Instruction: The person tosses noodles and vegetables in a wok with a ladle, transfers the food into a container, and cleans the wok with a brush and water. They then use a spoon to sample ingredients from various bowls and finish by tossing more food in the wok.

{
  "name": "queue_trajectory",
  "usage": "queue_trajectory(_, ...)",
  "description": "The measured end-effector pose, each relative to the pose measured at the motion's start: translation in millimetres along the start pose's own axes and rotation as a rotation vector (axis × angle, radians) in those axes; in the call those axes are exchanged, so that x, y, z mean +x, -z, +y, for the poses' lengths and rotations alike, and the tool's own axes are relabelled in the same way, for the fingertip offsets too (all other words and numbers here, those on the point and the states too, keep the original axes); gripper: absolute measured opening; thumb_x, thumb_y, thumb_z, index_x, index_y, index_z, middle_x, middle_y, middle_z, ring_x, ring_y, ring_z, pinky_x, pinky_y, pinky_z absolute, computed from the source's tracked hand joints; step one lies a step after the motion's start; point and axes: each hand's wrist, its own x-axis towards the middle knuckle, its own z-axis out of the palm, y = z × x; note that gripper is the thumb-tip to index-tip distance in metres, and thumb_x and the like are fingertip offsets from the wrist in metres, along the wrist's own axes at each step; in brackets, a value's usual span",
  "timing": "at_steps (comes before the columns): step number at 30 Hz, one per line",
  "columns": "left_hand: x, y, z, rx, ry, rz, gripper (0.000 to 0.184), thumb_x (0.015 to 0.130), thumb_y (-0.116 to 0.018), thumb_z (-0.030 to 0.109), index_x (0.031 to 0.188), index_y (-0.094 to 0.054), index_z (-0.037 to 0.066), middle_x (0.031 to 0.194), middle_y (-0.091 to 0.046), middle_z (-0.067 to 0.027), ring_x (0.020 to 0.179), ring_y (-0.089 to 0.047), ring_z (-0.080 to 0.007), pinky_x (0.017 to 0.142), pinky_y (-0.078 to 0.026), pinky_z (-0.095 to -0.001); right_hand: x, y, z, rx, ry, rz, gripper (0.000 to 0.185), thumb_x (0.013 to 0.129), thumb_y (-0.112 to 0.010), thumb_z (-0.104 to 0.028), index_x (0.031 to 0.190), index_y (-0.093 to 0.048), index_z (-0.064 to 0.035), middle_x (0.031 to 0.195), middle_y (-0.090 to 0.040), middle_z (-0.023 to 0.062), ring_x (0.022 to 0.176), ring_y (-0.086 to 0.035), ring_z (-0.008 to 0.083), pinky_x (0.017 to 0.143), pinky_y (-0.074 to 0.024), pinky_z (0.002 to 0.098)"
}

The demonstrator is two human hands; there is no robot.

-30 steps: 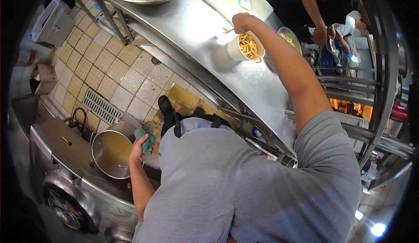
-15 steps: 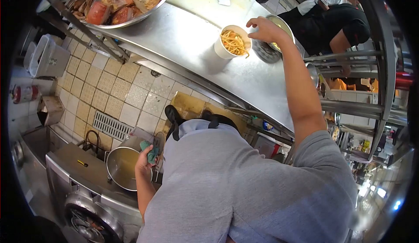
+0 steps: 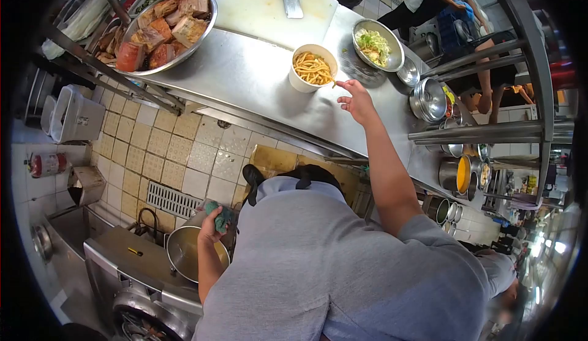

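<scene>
A white paper tub filled with noodles stands on the steel counter. My right hand is just right of the tub, thumb and index finger at the end of a noodle hanging over its rim, the other fingers loosely curled. Low on the left, my left hand is closed around a green cloth, near a large pot. A metal bowl of shredded greens sits behind my right hand.
A big bowl of cooked meat is at the counter's left end. Behind the tub lies a cutting board with a cleaver. Stacked bowls and a steel rack stand at the right. Other people are beyond the counter.
My right hand has moved from behind the tub's right side down to the overhanging noodle. The view has shifted, showing more of the counter's bowls. My left hand still holds the cloth.
</scene>
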Motion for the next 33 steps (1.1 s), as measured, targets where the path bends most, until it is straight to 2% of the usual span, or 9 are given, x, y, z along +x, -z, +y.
queue_trajectory(4, -22.9, -19.5, 16.9, 0.044, -0.046, 0.007, 0.031, 0.078, -0.068, 0.037, 0.088, -0.055, 0.011, 0.066, -0.058, -0.0045, 0.047, -0.054, -0.0171, 0.038, -0.039, -0.0274, -8.5, -12.1, -36.0, -0.285, 0.026, -0.157, 0.021, 0.083, -0.058, -0.017, 0.095, -0.042, -0.0112, 0.09, -0.064, 0.0072, 0.057, -0.051, 0.0093, 0.048, -0.0359, 0.0202)
queue_trajectory(9, -16.4, -16.6, -5.6, 0.004, -0.111, -0.021, 0.033, 0.078, -0.067, 0.039, 0.088, -0.056, 0.01, 0.066, -0.059, -0.0051, 0.049, -0.055, -0.0172, 0.04, -0.04, -0.0274, -25.8, -12.3, -88.6, -0.316, 0.146, -0.136, 0.025, 0.085, -0.057, -0.022, 0.102, -0.043, -0.0092, 0.093, -0.064, 0.0082, 0.057, -0.055, 0.0113, 0.047, -0.0367, 0.0219)
queue_trajectory(11, -12.8, -13.9, -32.9, -0.068, -0.095, 0.023, 0.034, 0.077, -0.068, 0.039, 0.089, -0.056, 0.01, 0.066, -0.058, -0.0056, 0.049, -0.055, -0.0177, 0.04, -0.041, -0.0278, -25.4, -1.6, -89.9, -0.669, 0.252, -0.061, 0.026, 0.087, -0.054, -0.023, 0.105, -0.044, -0.008, 0.098, -0.064, 0.0085, 0.059, -0.057, 0.0121, 0.047, -0.0388, 0.0232)
queue_trajectory(13, -9.5, -14.7, -62.1, -0.096, -0.074, 0.073, 0.034, 0.076, -0.069, 0.039, 0.089, -0.056, 0.009, 0.065, -0.058, -0.0053, 0.048, -0.055, -0.0178, 0.04, -0.041, -0.0283, -34.5, -0.3, -96.8, -0.716, 0.271, -0.114, 0.027, 0.089, -0.052, -0.025, 0.108, -0.045, -0.0076, 0.103, -0.063, 0.0082, 0.061, -0.057, 0.0111, 0.048, -0.0397, 0.0238)
queue_trajectory(19, -3.0, -42.3, -193.7, -0.268, -0.164, 0.243, 0.026, 0.079, -0.067, 0.031, 0.091, -0.058, 0.009, 0.068, -0.059, -0.004, 0.049, -0.056, -0.0169, 0.042, -0.045, -0.0297, -50.7, -24.0, -104.9, -0.428, 0.103, -0.693, 0.033, 0.091, -0.051, -0.022, 0.12, -0.047, -0.0077, 0.103, -0.064, 0.0065, 0.066, -0.057, 0.0086, 0.055, -0.0423, 0.0211)
queue_trajectory(26, -22.2, -160.7, -376.1, -0.55, -0.311, 0.588, 0.014, 0.081, -0.06, 0.021, 0.091, -0.058, 0.011, 0.072, -0.058, -0.0018, 0.057, -0.057, -0.0162, 0.042, -0.043, -0.0295, -75.3, -65.8, -45.4, -0.622, 0.173, -1.352, 0.036, 0.091, -0.055, -0.025, 0.122, -0.049, -0.0079, 0.106, -0.062, 0.0076, 0.069, -0.057, 0.0108, 0.066, -0.0463, 0.0238)
queue_trajectory(29, -27.7, -231.0, -466.5, -0.37, -0.25, 0.749, 0.019, 0.078, -0.062, 0.019, 0.093, -0.057, 0.01, 0.078, -0.058, -0.0043, 0.063, -0.058, -0.0197, 0.046, -0.045, -0.0349, -110.5, -81.0, 4.3, -0.866, 0.378, -1.686, 0.043, 0.089, -0.056, -0.016, 0.13, -0.046, -0.0072, 0.119, -0.055, 0.0095, 0.085, -0.056, 0.0131, 0.071, -0.0473, 0.025)
queue_trajectory(30, -25.3, -254.6, -498.0, -0.358, -0.207, 0.773, 0.028, 0.075, -0.065, 0.019, 0.099, -0.058, 0.007, 0.085, -0.06, -0.0069, 0.07, -0.06, -0.0225, 0.055, -0.049, -0.0392, -127.0, -79.2, 16.2, -0.932, 0.475, -1.764, 0.045, 0.089, -0.057, -0.015, 0.131, -0.045, -0.0061, 0.121, -0.054, 0.0099, 0.088, -0.056, 0.0148, 0.073, -0.0477, 0.026)
queue_trajectory(33, 23.6, -321.7, -629.0, -0.508, -0.26, 1.022, 0.037, 0.073, -0.066, 0.019, 0.106, -0.058, 0.005, 0.091, -0.063, -0.0094, 0.078, -0.062, -0.0246, 0.067, -0.05, -0.0391, -203.1, -74.8, 42.6, -0.679, -0.1, -2.011, 0.052, 0.086, -0.059, -0.014, 0.134, -0.041, -0.0016, 0.126, -0.051, 0.0095, 0.083, -0.056, 0.014, 0.071, -0.0466, 0.0264)
